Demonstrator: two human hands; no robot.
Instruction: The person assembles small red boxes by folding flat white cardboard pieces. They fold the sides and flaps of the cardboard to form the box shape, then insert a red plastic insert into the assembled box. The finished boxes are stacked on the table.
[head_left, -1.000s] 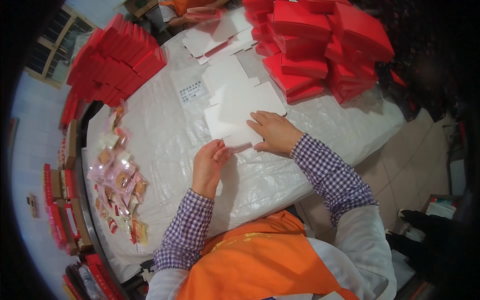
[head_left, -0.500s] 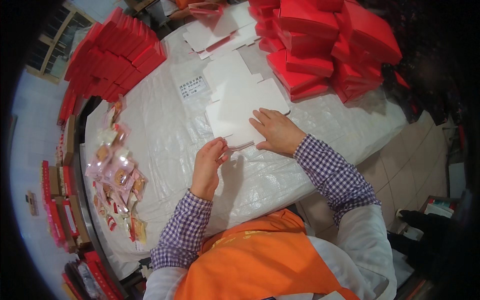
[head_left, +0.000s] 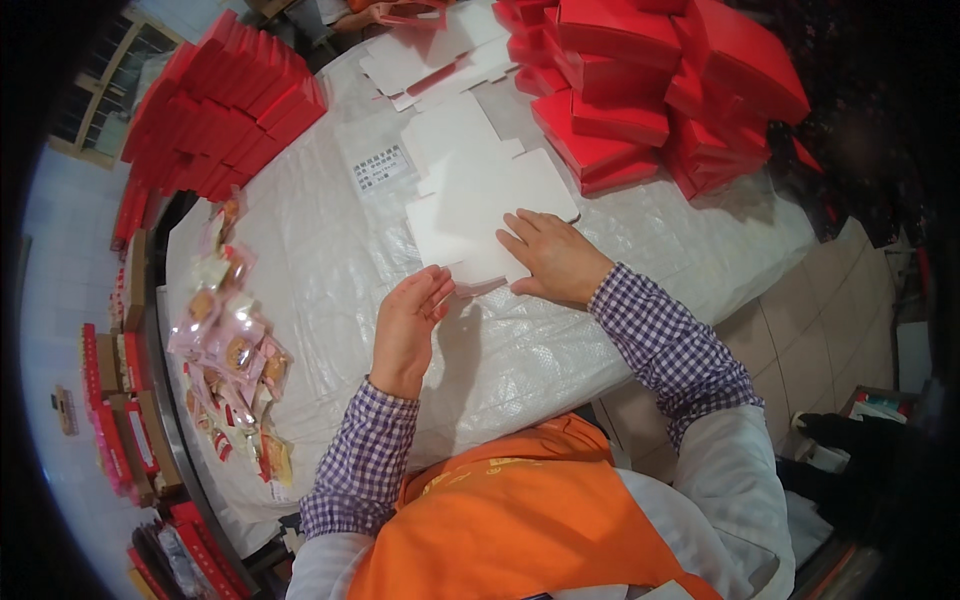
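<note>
A flat stack of white die-cut cardboard box blanks [head_left: 470,205] lies in front of me, tabs pointing out along its sides. My right hand [head_left: 558,258] rests palm down on its near right part, fingers spread. By the near left corner is my left hand [head_left: 408,325], fingers extended and slightly curved around the edge, with nothing gripped. A narrow flap [head_left: 484,287] at the near edge shows a pinkish-red side between my hands.
Red boxes [head_left: 610,120] pile up at far right, more red boxes [head_left: 225,110] at far left. Small wrapped snacks [head_left: 235,350] lie along the left. Another person's hand [head_left: 385,14] holds a red piece beside further white blanks [head_left: 425,65]. A printed label [head_left: 382,167] sits on the white sheeting [head_left: 340,290].
My left fingers have straightened and shifted slightly up and left at the blank's corner. My right hand stays nearly in place. The other person's hand and red piece moved a little at the far side.
</note>
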